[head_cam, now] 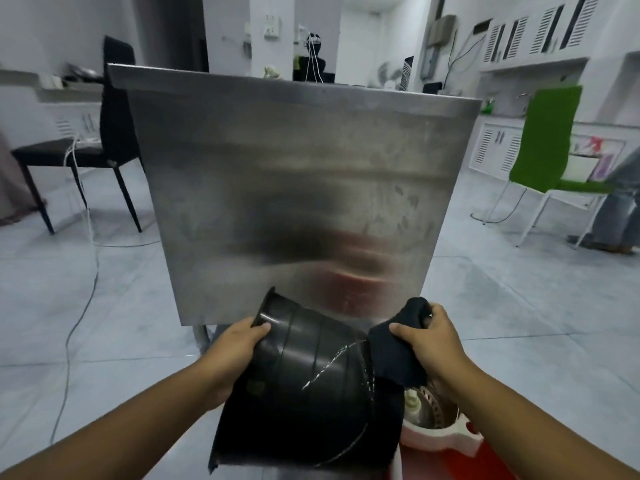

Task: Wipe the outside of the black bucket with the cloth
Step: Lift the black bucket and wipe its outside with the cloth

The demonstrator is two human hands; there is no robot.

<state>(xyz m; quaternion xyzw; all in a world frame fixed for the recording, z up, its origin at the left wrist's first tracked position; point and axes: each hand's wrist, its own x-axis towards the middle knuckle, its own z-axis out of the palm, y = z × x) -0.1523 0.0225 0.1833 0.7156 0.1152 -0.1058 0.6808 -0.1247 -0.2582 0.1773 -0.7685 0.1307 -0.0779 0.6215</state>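
The black bucket (311,368) lies tilted on its side in front of me, its base end pointing up and away toward the table. A white crack line runs across its wall. My left hand (235,351) grips the bucket's left side near the base rim, thumb on top. My right hand (429,344) is closed on a dark cloth (394,348), which is pressed against the bucket's right side and hangs down over it.
A steel table (294,174) stands directly ahead. A red and white mop bucket (440,434) sits on the floor at lower right. A black chair (104,140) with cables is at left, a green chair (543,147) and a person's legs (620,209) at right.
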